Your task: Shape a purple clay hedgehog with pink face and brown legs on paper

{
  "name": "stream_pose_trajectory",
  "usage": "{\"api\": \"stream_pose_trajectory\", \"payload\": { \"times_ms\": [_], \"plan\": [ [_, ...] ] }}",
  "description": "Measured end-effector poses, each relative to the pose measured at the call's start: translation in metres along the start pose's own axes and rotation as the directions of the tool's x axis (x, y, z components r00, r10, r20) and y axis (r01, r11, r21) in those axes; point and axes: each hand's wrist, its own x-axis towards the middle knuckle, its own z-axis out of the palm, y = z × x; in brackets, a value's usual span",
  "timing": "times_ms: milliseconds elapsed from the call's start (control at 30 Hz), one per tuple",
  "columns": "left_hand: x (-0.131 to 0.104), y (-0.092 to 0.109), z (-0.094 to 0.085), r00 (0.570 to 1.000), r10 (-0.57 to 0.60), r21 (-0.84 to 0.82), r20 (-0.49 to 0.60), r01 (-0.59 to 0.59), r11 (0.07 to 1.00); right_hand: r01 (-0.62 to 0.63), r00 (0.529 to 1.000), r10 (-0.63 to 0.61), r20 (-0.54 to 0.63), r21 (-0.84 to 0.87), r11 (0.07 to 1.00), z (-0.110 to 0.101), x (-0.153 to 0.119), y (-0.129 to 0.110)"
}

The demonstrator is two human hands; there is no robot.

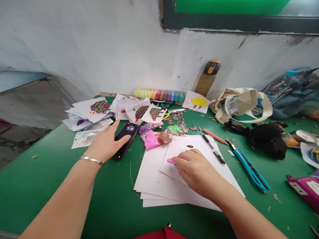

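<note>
My left hand [104, 141] is open, thumb and fingers spread about the left edge of a black phone [126, 134] with a lit screen. Whether its fingertips touch the phone is hard to tell. Over the white paper sheets [154, 182], my right hand [194, 166] is closed, its fingertips at a small piece of pink modelling clay [170, 161]. One sunflower seed [189, 146] lies on the top sheet, just beyond the knuckles. A black pen [213, 149] rests on the right part of the paper. Bags of pink clay [150, 139] and brown clay [164, 138] touch the paper's far left corner.
Hedgehog pictures [99, 109] are stacked at the far left. Clay packs [159, 95] line the wall beside a tilted bottle [206, 79]. Loose seeds [178, 115] lie mid-table. To the right are a blue utility knife [249, 166], an orange stick [215, 136] and a cream bag [244, 103].
</note>
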Motion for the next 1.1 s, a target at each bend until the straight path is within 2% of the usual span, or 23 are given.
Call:
{"api": "stream_pose_trajectory", "payload": {
  "times_ms": [100,167,233,333,467,533,600,667,767,900,1000,1100],
  "plan": [
    [-0.020,-0.023,0.001,0.998,0.057,-0.002,0.007,-0.057,0.998,0.005,1.000,-0.005,-0.016,0.011,1.000,0.000,-0.001,0.001],
    [-0.028,-0.035,0.011,0.988,0.149,0.004,0.033,-0.149,0.989,0.017,1.000,-0.017,-0.013,0.015,1.000,0.002,-0.001,0.002],
    [-0.026,-0.040,0.022,0.978,0.199,0.028,0.062,-0.201,0.979,0.027,1.000,-0.027,-0.007,0.022,0.999,0.004,0.000,0.002],
    [-0.005,-0.036,0.027,0.976,0.207,0.063,0.067,-0.211,0.975,0.030,1.000,-0.030,-0.002,0.031,0.999,0.006,0.001,0.002],
    [0.022,-0.022,0.006,0.974,0.193,0.051,-0.114,-0.189,0.981,0.018,1.000,-0.019,0.016,0.030,0.999,0.004,0.002,0.002],
    [0.021,-0.017,-0.005,0.981,0.121,0.004,-0.153,-0.122,0.993,0.013,1.000,-0.013,0.019,0.029,1.000,0.003,0.002,0.002],
    [0.013,-0.017,-0.009,0.987,0.120,-0.014,-0.111,-0.122,0.992,0.010,1.000,-0.011,0.020,0.030,1.000,0.003,0.002,0.002],
    [0.001,-0.020,-0.006,0.993,0.114,-0.016,-0.033,-0.115,0.993,0.017,1.000,-0.017,0.016,0.035,0.999,0.004,0.001,0.003],
    [-0.015,-0.030,0.006,0.995,0.101,-0.008,0.005,-0.101,0.995,0.043,0.999,-0.042,-0.003,0.046,0.998,0.005,0.000,0.002],
    [-0.024,-0.038,0.023,0.973,0.230,0.065,-0.025,-0.228,0.972,0.069,0.997,-0.068,-0.019,0.046,0.997,0.005,-0.001,0.002],
    [-0.010,-0.035,0.028,0.951,0.307,0.140,-0.022,-0.301,0.943,0.076,0.997,-0.074,-0.031,0.047,0.996,0.004,0.000,0.001],
    [0.019,-0.026,0.020,0.960,0.277,0.143,-0.042,-0.269,0.952,0.065,0.998,-0.065,-0.010,0.046,0.997,0.004,0.000,0.001]
  ]
}}
